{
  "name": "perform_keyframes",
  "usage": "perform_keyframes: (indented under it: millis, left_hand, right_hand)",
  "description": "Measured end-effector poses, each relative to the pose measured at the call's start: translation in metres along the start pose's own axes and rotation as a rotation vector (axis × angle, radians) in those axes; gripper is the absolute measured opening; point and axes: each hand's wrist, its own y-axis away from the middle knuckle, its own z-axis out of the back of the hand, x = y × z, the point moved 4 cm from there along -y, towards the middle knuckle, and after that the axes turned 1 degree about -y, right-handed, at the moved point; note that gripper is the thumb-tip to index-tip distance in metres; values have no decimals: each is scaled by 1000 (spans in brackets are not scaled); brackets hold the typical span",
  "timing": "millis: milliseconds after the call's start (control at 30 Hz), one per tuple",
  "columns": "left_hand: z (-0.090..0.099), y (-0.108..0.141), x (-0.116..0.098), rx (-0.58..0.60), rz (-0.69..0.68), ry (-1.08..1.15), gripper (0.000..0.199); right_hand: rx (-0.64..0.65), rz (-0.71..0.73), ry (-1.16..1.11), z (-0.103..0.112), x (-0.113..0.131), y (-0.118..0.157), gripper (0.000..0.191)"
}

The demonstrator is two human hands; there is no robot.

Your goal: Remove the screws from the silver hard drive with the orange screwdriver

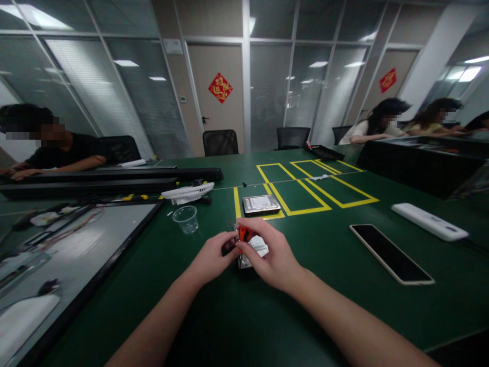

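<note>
- Right grip point(280, 250): thumb and fingers closed around an orange-and-black piece point(245, 234), most of it covered by my fingers
- Left grip point(210, 260): thumb and fingertips bent in at the left side of that piece, almost meeting my right fingertips; something dark in the gap, can't tell if it's pinched
- Key relation: the silver drive point(260, 246) sits right of my left fingertips and directly under/behind my right thumb, so right is nearer
- Its long axis: can't call it, too much covered; also can't tell if it rests on the table point(229, 331) or is held up
- Second hard drive point(262, 205): lies flat just beyond my right knuckles, long side running left-right, at the leftmost rectangle of yellow tape point(309, 211), nothing gripping it
- Clear plastic cup point(186, 221): upright, ahead of the left grip and a bit left
- Phone point(389, 255): well apart, off to the right, screen dark, slanting
</note>
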Motion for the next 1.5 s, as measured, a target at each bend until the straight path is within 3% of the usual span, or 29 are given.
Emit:
perform_keyframes:
  millis: [200,500,667,1133,1333,1500]
  left_hand:
    - [1,0,-2,2,18,-36,18]
    - [0,-1,1,-10,-1,8,27]
    - [0,0,1,-11,0,27,29]
    - [0,0,1,-23,-22,11,20]
    - [0,0,1,-27,-17,18,27]
    - [0,0,0,-6,-13,0,23]
  right_hand:
    - [18,-108,-113,-2,-3,4,52]
    - [-55,30,24,3,2,-3,43]
    - [4,-3,3,1,5,-1,50]
    - [23,12,-12,0,6,1,52]
    - [-13,34,12,3,3,-3,44]
    - [37,-9,-15,0,3,1,52]
